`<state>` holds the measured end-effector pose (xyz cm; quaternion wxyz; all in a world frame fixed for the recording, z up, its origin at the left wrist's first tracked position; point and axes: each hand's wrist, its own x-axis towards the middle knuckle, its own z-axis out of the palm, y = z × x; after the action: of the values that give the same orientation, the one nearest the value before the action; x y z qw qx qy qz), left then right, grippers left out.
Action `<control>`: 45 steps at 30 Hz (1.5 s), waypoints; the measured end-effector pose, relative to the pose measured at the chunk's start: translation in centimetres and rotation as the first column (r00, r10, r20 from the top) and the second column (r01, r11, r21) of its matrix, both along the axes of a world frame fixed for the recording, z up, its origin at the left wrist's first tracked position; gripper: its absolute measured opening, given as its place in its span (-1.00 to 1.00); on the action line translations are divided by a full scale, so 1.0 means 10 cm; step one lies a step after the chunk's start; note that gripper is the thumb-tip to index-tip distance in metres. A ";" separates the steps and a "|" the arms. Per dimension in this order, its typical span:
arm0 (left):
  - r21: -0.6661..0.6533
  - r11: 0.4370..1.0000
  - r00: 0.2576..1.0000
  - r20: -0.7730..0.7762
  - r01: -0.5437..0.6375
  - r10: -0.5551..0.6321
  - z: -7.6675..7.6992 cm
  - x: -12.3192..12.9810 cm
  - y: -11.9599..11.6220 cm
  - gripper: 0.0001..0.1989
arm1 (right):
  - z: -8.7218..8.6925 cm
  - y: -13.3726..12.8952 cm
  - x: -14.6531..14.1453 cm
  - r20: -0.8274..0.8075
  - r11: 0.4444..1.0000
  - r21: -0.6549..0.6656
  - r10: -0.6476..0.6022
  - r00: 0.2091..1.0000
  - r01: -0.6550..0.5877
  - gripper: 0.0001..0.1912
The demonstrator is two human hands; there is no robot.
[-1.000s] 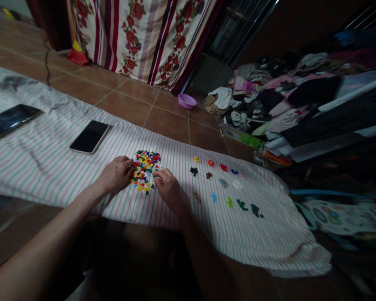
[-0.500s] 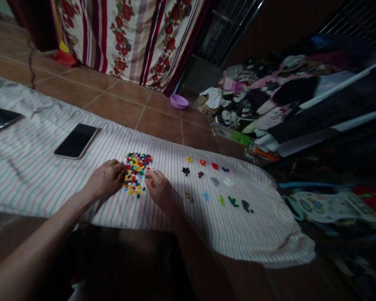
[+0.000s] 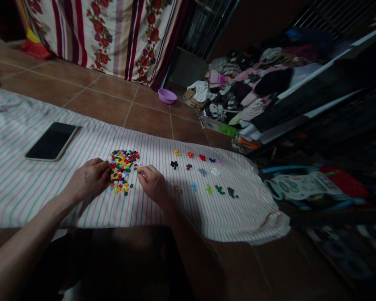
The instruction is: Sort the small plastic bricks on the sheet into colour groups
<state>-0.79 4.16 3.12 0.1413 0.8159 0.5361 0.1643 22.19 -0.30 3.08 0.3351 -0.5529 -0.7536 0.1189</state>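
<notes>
Now our right hand (image 3: 153, 182) pinches a green piece (image 3: 139, 173) just right of the mixed pile (image 3: 121, 169) on the striped cloth (image 3: 222, 223); our left hand (image 3: 88, 177) curls at the pile's left edge, its hold we can't tell! Single-colour clusters (image 3: 219, 190) lie farther right.

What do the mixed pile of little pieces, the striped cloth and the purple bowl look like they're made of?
Mixed pile: probably plastic, going by the bright, solid colours; too small to judge finish.
Striped cloth: matte fabric, maybe cotton, since it wrinkles softly.
Purple bowl: likely smooth plastic, from its even colour.
</notes>
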 end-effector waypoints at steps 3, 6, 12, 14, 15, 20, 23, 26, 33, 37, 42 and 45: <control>-0.022 1.000 1.000 0.000 -0.001 0.001 0.04 0.00 -0.02 -0.62 | 0.12 0.00 0.26 -0.014 0.989 0.075 -0.123 0.992 0.124 -0.82; -0.023 1.000 1.000 0.002 -0.008 0.008 0.07 0.01 -0.04 -0.61 | 0.23 -0.07 0.71 -0.038 0.933 0.126 -0.334 0.942 0.336 -0.80; -0.015 1.000 1.000 0.005 -0.022 0.022 0.08 0.03 -0.05 -0.67 | 0.33 -0.51 1.77 0.014 0.630 0.120 -0.774 0.633 0.767 -0.69; -0.008 0.999 0.999 0.006 -0.035 0.035 0.09 0.04 -0.05 -0.69 | 0.32 -0.69 2.00 0.062 0.498 0.072 -0.867 0.494 0.864 -0.67; -0.008 0.999 0.999 0.004 -0.042 0.042 0.09 0.04 -0.05 -0.69 | 0.30 -0.77 2.08 0.093 0.456 0.038 -0.888 0.451 0.889 -0.67; -0.023 0.997 0.997 0.002 -0.072 0.072 0.14 0.06 -0.07 -0.65 | 0.22 -0.99 2.28 0.203 0.354 -0.062 -0.911 0.359 0.933 -0.68; -0.033 0.996 0.997 0.001 -0.079 0.079 0.16 0.07 -0.07 -0.63 | 0.20 -1.02 2.32 0.222 0.353 -0.111 -0.902 0.370 0.929 -0.71; -0.052 0.995 0.997 -0.004 -0.083 0.082 0.16 0.07 -0.07 -0.62 | 0.21 -1.00 2.33 0.247 0.358 -0.137 -0.890 0.382 0.924 -0.72; -0.060 0.995 0.997 0.020 -0.073 0.075 0.18 0.05 -0.06 -0.60 | 0.26 -0.99 2.25 0.326 0.299 -0.201 -0.878 0.351 0.933 -0.73; -0.082 0.993 0.995 0.026 -0.089 0.091 0.19 0.05 -0.06 -0.58 | 0.32 -0.98 2.18 0.393 0.267 -0.226 -0.855 0.338 0.937 -0.71; -0.088 0.993 0.996 0.029 -0.084 0.086 0.21 0.06 -0.07 -0.57 | 0.35 -0.97 2.15 0.400 0.267 -0.229 -0.851 0.340 0.936 -0.73; -0.079 0.993 0.996 0.025 -0.083 0.085 0.22 0.06 -0.06 -0.58 | 0.34 -0.97 2.16 0.401 0.256 -0.233 -0.854 0.332 0.938 -0.73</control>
<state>-0.18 3.51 5.33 0.1734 0.7840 0.5740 0.1605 43.75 -9.96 6.47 0.1375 -0.9487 -0.2842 0.0135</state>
